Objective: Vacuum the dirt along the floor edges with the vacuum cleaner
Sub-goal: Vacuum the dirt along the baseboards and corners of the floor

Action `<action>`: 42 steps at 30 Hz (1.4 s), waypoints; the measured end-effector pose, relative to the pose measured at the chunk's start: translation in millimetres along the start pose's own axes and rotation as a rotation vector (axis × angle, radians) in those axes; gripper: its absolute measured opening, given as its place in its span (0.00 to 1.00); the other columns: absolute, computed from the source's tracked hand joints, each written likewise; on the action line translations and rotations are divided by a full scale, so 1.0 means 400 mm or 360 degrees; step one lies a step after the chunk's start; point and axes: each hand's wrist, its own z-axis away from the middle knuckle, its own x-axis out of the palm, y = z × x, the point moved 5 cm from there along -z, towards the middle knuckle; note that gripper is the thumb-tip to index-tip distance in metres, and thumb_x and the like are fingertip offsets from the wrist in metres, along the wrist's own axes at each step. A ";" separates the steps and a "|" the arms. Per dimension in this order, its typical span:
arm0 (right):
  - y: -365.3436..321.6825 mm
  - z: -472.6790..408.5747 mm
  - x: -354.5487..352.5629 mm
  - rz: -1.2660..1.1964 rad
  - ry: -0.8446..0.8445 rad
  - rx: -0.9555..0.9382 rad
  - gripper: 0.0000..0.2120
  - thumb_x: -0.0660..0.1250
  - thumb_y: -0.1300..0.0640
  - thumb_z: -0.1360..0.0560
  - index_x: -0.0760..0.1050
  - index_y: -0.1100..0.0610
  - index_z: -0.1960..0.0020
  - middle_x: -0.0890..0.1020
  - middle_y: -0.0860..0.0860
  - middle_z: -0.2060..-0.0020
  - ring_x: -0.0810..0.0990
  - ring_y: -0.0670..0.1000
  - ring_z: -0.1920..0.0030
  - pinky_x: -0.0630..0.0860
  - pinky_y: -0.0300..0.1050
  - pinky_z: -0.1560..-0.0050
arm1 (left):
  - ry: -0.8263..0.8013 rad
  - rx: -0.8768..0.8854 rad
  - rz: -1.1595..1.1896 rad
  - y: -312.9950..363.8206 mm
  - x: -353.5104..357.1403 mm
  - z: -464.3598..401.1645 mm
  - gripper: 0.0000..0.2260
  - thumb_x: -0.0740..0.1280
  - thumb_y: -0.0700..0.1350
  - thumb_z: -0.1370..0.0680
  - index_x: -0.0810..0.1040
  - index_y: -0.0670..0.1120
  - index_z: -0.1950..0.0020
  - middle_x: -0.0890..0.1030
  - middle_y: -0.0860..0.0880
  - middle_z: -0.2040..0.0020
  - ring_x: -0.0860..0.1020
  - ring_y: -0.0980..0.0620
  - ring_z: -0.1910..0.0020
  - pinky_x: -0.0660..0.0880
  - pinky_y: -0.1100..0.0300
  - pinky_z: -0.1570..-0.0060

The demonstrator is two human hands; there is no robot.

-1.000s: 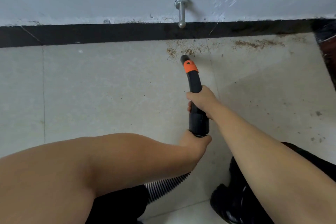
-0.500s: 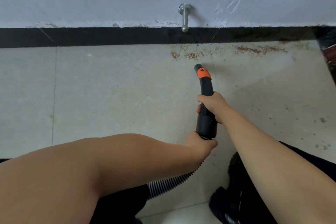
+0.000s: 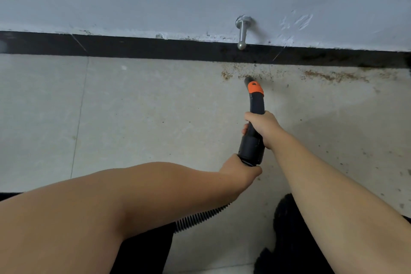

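Note:
A black vacuum nozzle (image 3: pixel 255 107) with an orange collar points away from me at the floor edge. Its tip touches a patch of brown dirt (image 3: pixel 249 74) just below the black skirting (image 3: pixel 155 48). My right hand (image 3: pixel 261 128) grips the middle of the nozzle tube. My left hand (image 3: pixel 239 171) holds its thick rear end, where the ribbed hose (image 3: pixel 200 217) comes out and runs back under my left forearm. A second, longer streak of dirt (image 3: pixel 333 75) lies along the skirting further right.
A metal door stopper (image 3: pixel 242 32) juts from the pale wall right above the nozzle tip. Scattered specks (image 3: pixel 364 153) dot the pale floor tiles on the right. Dark shoes (image 3: pixel 282 229) and dark trousers sit at the bottom of the view.
The nozzle has moved forward from the open tile to the dirt by the skirting. Both hands kept their grip and went with it.

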 end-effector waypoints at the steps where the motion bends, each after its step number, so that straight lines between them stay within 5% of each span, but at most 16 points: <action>1: -0.001 -0.010 -0.021 -0.0030 0.0028 0.0015 0.08 0.65 0.64 0.29 0.69 0.60 0.51 0.77 0.54 0.74 0.77 0.51 0.77 0.78 0.46 0.67 | -0.0031 0.0013 -0.0013 0.012 0.010 -0.008 0.10 0.68 0.45 0.27 0.72 0.49 0.48 0.74 0.50 0.63 0.72 0.53 0.69 0.67 0.65 0.72; 8: -0.048 -0.049 -0.088 -0.0067 0.0063 0.0049 0.05 0.65 0.65 0.28 0.70 0.60 0.54 0.76 0.55 0.71 0.76 0.50 0.79 0.77 0.42 0.71 | -0.0076 0.0051 0.0133 0.083 0.058 -0.035 0.07 0.69 0.44 0.27 0.72 0.51 0.53 0.73 0.50 0.65 0.70 0.55 0.71 0.63 0.72 0.82; 19: -0.059 0.001 0.092 0.0376 -0.0262 -0.0131 0.08 0.63 0.64 0.29 0.68 0.59 0.51 0.78 0.55 0.73 0.77 0.51 0.76 0.77 0.43 0.70 | 0.0167 -0.0085 0.0344 0.003 -0.004 0.000 0.08 0.67 0.43 0.27 0.71 0.47 0.51 0.71 0.49 0.66 0.69 0.53 0.71 0.65 0.65 0.73; 27: -0.059 -0.020 0.026 0.0137 -0.0061 -0.0054 0.07 0.65 0.64 0.28 0.69 0.60 0.52 0.77 0.55 0.71 0.77 0.51 0.78 0.77 0.44 0.69 | 0.0012 -0.0024 0.0211 0.040 -0.012 -0.014 0.08 0.68 0.43 0.28 0.71 0.49 0.52 0.72 0.49 0.66 0.69 0.53 0.71 0.66 0.66 0.74; 35: -0.033 0.032 0.064 0.0370 -0.0318 -0.0060 0.07 0.63 0.64 0.29 0.67 0.58 0.53 0.77 0.56 0.72 0.76 0.52 0.77 0.76 0.41 0.73 | 0.0084 -0.0122 0.0377 -0.009 0.031 0.031 0.07 0.67 0.42 0.27 0.69 0.47 0.54 0.69 0.50 0.67 0.67 0.54 0.72 0.63 0.67 0.76; 42: -0.040 -0.002 0.062 0.0220 -0.0175 -0.0051 0.06 0.64 0.64 0.29 0.68 0.58 0.54 0.77 0.54 0.73 0.77 0.51 0.77 0.77 0.42 0.70 | 0.0064 -0.0082 0.0241 0.006 -0.010 -0.001 0.08 0.68 0.42 0.27 0.71 0.47 0.51 0.71 0.49 0.66 0.69 0.53 0.71 0.65 0.66 0.74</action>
